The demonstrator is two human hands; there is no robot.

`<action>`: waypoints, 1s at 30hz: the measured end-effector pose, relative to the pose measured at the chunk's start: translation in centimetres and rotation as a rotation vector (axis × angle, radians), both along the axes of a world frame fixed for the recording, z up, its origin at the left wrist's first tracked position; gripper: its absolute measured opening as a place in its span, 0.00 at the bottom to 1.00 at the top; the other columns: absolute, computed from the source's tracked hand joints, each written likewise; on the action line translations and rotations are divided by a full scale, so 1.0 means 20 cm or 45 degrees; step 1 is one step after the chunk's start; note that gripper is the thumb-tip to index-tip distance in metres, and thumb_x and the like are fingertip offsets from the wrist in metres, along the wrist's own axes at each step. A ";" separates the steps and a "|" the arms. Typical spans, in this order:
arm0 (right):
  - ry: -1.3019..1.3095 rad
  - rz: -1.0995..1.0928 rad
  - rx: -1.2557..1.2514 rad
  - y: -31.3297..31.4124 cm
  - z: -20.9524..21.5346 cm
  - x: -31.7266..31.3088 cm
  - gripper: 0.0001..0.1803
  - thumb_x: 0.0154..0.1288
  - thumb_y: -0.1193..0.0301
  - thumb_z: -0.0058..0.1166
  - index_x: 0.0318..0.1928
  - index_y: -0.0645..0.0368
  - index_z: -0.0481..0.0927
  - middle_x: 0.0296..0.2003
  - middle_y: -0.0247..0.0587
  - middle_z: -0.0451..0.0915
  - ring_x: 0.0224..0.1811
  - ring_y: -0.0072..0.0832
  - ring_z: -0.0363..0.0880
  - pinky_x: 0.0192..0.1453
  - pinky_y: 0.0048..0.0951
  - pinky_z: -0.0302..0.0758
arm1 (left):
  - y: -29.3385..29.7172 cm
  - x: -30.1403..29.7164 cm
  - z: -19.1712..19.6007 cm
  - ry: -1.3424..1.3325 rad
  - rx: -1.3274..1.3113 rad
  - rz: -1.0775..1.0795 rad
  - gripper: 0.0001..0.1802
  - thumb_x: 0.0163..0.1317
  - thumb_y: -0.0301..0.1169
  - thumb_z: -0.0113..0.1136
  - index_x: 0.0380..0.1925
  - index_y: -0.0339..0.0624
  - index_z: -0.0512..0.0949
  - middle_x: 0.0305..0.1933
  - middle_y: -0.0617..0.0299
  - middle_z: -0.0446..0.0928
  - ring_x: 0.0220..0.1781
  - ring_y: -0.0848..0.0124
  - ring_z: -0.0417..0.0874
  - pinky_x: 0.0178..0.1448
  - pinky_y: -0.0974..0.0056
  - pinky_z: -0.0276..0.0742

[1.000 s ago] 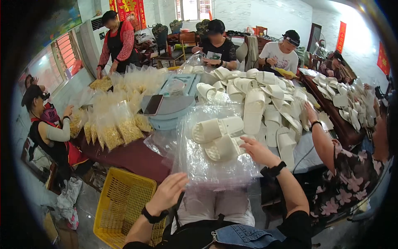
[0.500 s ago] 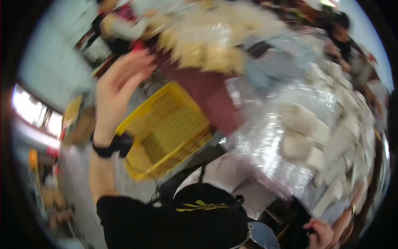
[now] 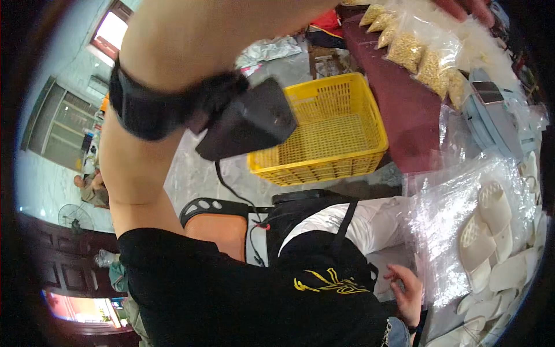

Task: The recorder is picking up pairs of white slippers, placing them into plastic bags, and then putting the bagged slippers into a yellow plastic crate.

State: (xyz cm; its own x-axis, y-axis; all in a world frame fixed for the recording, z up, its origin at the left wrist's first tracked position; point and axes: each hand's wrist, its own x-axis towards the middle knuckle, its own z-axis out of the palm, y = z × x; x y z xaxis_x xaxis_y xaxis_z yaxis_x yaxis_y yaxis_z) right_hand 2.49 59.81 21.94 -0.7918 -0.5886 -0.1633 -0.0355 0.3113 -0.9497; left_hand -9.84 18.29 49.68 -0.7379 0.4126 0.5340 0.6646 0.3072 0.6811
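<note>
My left arm reaches across the upper view, with a black strap and a dark box-like device (image 3: pixel 254 124) on it. At the top edge, my left hand (image 3: pixel 462 8) is blurred and partly cut off; its visible fingers look stretched and apart, above clear bags of yellowish pieces (image 3: pixel 407 52). My right hand (image 3: pixel 408 294) is low on the right, fingers loosely bent and apart, with nothing visible in it. Beside it lie clear plastic bags (image 3: pixel 436 243) and a pair of cream slippers (image 3: pixel 487 234).
A yellow plastic crate (image 3: pixel 378 130) stands beside the dark red tabletop (image 3: pixel 399 107). A pale blue object (image 3: pixel 491 124) carries a dark-screened device (image 3: pixel 487 91). More pale slippers (image 3: pixel 511 270) lie at right. An orange-seated chair (image 3: pixel 217 231) is near me. A person (image 3: pixel 95 188) sits far left.
My left arm has risen and swung right, taking the hand to the top edge. My right hand appears farther up and left. The whole view has shifted, and the crate now appears farther right.
</note>
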 end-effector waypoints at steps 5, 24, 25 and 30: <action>0.180 0.236 -0.123 -0.24 -0.06 -0.13 0.27 0.56 0.86 0.60 0.59 0.64 0.80 0.55 0.50 0.81 0.48 0.36 0.85 0.54 0.33 0.79 | 0.03 0.07 0.03 0.005 -0.112 0.065 0.20 0.70 0.23 0.61 0.61 0.34 0.76 0.54 0.55 0.82 0.54 0.69 0.84 0.60 0.65 0.81; 0.280 1.251 -0.568 -1.31 -0.44 -0.26 0.19 0.72 0.72 0.57 0.60 0.63 0.77 0.62 0.50 0.77 0.66 0.42 0.73 0.70 0.39 0.69 | 0.16 -0.01 0.18 0.407 -0.203 -0.114 0.15 0.73 0.29 0.57 0.56 0.33 0.78 0.52 0.58 0.83 0.49 0.68 0.85 0.53 0.65 0.81; 0.063 1.392 -0.397 -1.30 -0.47 -0.27 0.13 0.73 0.72 0.55 0.54 0.64 0.81 0.55 0.49 0.82 0.60 0.38 0.78 0.65 0.38 0.73 | 0.16 -0.05 0.17 0.412 -0.203 -0.130 0.15 0.73 0.29 0.57 0.56 0.33 0.78 0.52 0.58 0.83 0.49 0.68 0.86 0.53 0.65 0.81; 0.100 1.200 -0.537 -1.17 -0.52 -0.33 0.13 0.75 0.70 0.54 0.53 0.64 0.82 0.48 0.47 0.85 0.52 0.34 0.81 0.58 0.36 0.75 | 0.28 -0.33 -0.06 0.039 -0.232 -0.369 0.13 0.73 0.31 0.58 0.51 0.33 0.80 0.48 0.60 0.83 0.46 0.71 0.85 0.52 0.66 0.80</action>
State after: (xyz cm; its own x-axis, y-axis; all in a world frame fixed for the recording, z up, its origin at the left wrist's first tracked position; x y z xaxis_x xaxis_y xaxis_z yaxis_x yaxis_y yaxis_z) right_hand -4.19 36.44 11.59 0.0207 -0.9725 0.2321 -0.1591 -0.2324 -0.9595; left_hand -16.54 23.91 48.40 -0.5608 0.6934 0.4524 0.7616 0.2177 0.6104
